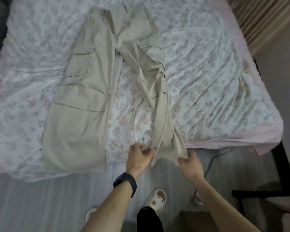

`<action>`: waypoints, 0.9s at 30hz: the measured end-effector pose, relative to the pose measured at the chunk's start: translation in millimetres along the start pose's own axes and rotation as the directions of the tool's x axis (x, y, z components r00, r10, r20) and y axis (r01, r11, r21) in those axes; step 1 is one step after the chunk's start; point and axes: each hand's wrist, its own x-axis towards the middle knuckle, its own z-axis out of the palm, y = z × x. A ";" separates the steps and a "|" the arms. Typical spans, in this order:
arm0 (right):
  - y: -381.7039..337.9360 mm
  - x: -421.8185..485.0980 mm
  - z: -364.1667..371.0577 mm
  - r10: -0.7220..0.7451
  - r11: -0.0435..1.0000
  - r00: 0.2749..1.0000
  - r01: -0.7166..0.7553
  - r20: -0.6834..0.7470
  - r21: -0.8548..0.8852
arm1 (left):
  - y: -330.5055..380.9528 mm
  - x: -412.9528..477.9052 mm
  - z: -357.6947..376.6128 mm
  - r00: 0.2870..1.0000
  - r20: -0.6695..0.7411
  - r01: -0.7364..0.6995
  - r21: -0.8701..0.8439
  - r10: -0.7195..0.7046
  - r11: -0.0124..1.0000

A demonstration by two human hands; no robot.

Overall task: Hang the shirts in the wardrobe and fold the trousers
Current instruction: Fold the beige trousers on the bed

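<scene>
Bed [208,81]: fills most of the frame under a crumpled, pale floral sheet, its foot edge nearest the camera.

Floor [40,198]: light boards run along the foot of the bed, where a person stands.

Trousers [84,101]: beige cargo trousers lie lengthwise on the sheet, waistband at the far end and legs running toward the camera. The leg on the left lies flat and broad, its hem hanging over the foot edge. The leg on the right is twisted and bunched into a narrow strip, its hem lifted just past the foot edge.

Curtain [258,19]: striped folds hang beyond the bed's far right corner.

Left grip [140,157]: fingers and thumb are curled onto the inner edge of the lifted hem. The cloth lies against its fingertips on their right side.

Right grip [190,164]: thumb and fingers pinch the outer corner of the same hem. The cloth rises up and away to its left. The hem spans the gap between the two grips, well apart from the flat leg.

Slipper [156,199]: a white perforated slipper rests on the floor between the forearms.

Watch [125,182]: a dark band circles the left wrist.

Cable [209,164]: a thin grey line trails across the floor beside the right grip.

Ring [137,146]: a slim band sits on a finger of the left grip.
</scene>
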 end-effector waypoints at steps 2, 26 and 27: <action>-11.2 -1.6 5.1 -0.135 0.990 0.977 0.127 -0.165 -0.060 | 0.1 2.0 14.1 0.998 0.055 -0.008 0.021 0.007 1.000; -36.8 -58.7 -65.8 -0.122 0.594 0.932 -0.206 0.341 0.777 | 15.6 -4.0 -9.8 0.934 0.357 0.225 -0.538 -0.023 0.812; -32.0 -62.8 -76.1 -0.145 0.575 0.934 -0.189 0.327 0.796 | 19.9 -3.4 -7.1 0.917 0.400 0.260 -0.575 -0.011 0.776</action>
